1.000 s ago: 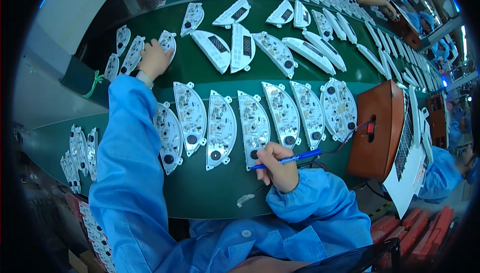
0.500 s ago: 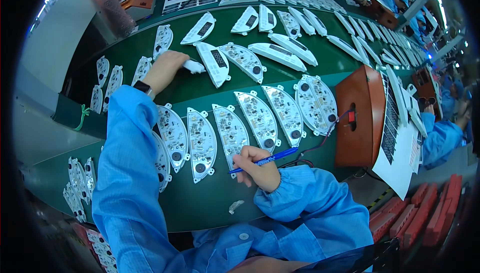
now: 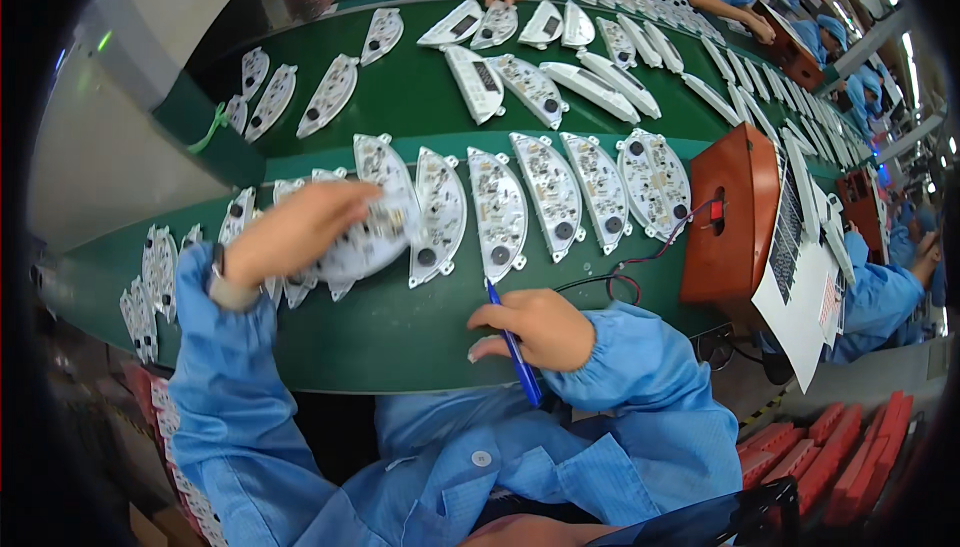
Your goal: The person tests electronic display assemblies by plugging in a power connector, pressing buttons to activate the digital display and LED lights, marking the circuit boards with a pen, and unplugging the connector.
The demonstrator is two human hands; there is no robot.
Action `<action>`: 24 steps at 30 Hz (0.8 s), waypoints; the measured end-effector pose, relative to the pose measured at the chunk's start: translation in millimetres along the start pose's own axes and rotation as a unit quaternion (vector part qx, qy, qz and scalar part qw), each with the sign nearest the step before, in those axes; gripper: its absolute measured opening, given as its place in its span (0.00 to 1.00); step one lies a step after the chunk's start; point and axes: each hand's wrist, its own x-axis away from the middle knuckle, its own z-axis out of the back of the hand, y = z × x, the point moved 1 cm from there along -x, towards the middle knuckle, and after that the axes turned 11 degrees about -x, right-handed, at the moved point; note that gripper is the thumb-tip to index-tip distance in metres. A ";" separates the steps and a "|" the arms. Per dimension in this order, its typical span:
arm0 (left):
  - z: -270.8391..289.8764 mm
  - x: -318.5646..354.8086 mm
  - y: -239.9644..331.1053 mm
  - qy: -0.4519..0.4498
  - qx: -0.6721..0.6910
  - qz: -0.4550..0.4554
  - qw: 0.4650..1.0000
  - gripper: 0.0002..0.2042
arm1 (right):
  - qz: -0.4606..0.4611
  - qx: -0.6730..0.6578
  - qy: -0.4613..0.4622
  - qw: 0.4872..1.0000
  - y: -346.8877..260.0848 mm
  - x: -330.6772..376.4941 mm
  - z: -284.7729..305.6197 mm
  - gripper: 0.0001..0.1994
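My left hand [image 3: 290,232] grips a white fan-shaped circuit board [image 3: 375,232] at the left end of a row of like boards on the green bench [image 3: 380,332]. My right hand [image 3: 535,327] rests near the bench's front edge and holds a blue pen [image 3: 515,352], its tip pointing up toward the third board in the row [image 3: 498,212]. Both my sleeves are blue.
More boards and white housings [image 3: 480,82] lie on the green conveyor behind. A brown box [image 3: 735,212] with red and black wires stands at right, papers beside it. Stacked boards [image 3: 150,282] lie at left. Other workers in blue sit along the far side and right.
My left hand came back from the far conveyor to the near row and took hold of a board. My right hand with the pen drew back from the boards toward the bench edge.
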 end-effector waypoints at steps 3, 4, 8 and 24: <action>-18.7 30.3 37.9 -0.189 0.114 0.132 0.966 0.10 | 0.060 0.116 -0.019 0.991 4.4 19.3 -19.2 0.12; -33.2 41.3 40.7 -0.190 0.109 0.113 0.969 0.10 | 0.059 0.113 -0.027 0.991 8.6 25.0 -21.1 0.12; -73.3 56.1 50.9 -0.140 0.152 0.095 0.974 0.10 | 0.100 0.077 0.035 0.991 9.6 37.7 -25.6 0.12; -98.2 91.1 64.4 0.008 -0.019 -0.009 1.000 0.35 | -0.003 -0.032 0.050 0.998 9.7 -24.1 -11.9 0.10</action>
